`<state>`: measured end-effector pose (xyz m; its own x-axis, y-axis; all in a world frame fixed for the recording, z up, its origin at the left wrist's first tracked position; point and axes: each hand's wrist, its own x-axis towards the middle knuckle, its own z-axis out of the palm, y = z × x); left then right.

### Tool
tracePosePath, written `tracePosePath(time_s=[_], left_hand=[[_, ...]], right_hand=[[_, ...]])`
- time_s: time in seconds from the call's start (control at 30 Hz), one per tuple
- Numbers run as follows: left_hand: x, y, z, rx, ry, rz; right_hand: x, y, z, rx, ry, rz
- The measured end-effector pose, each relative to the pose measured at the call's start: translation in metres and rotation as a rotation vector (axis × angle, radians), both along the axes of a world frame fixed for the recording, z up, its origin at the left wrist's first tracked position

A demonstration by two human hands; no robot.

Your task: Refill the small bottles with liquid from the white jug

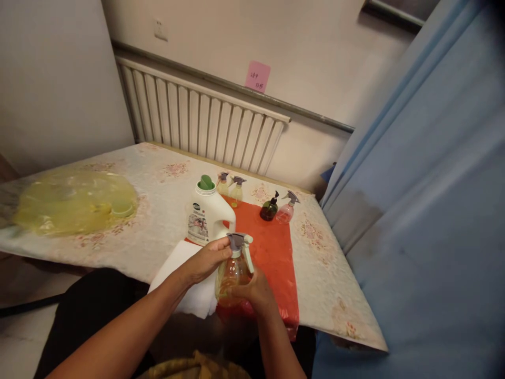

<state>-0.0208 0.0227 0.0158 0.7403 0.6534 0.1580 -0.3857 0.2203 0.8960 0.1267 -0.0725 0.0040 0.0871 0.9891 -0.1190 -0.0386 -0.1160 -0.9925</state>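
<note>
Near the edge of the table (315, 295), the left hand's (211, 258) fingers clamp the sprayer (236, 241), the right hand's (256, 295) clasp the bottle (235, 271), which could drop if they slacken

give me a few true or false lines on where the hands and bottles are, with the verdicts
1. The left hand and the right hand are both on one spray bottle. True.
2. A white jug and a dark pump bottle both stand upright. True.
3. In the picture, the white jug is to the right of the dark pump bottle. False: it is to the left.
4. The left hand grips the handle of the white jug. False: it is at the upper part of the spray bottle.
5. Yellow plastic lies left of the white jug in the picture. True.
</note>
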Motion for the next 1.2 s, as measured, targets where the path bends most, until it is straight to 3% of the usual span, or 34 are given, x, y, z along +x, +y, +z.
tracePosePath(time_s=[0.1, 0.23, 0.47, 0.67, 0.77, 0.93, 1.2], left_hand=[[0.000, 0.001, -0.004, 0.049, 0.051, 0.023], [-0.004, 0.004, -0.022, 0.181, 0.218, 0.210], [-0.034, 0.027, -0.094, 0.662, 0.863, 0.477], [-0.067, 0.052, -0.147, 1.078, 1.069, 0.669], [-0.070, 0.054, -0.156, 1.197, 1.136, 0.710], [-0.070, 0.050, -0.159, 1.322, 1.105, 0.832], [-0.079, 0.049, -0.172, 1.473, 1.080, 1.027]], right_hand=[[0.003, -0.001, 0.001, 0.013, 0.013, 0.025], [0.013, 0.000, 0.009, 0.055, -0.047, -0.026], [0.054, 0.035, -0.007, 0.073, -0.207, -0.271], [0.084, 0.105, -0.027, 0.186, -0.446, -0.361], [0.089, 0.146, -0.035, 0.256, -0.501, -0.359], [0.081, 0.215, -0.049, 0.321, -0.503, -0.290], [0.031, 0.302, -0.072, 0.474, -0.415, -0.075]])
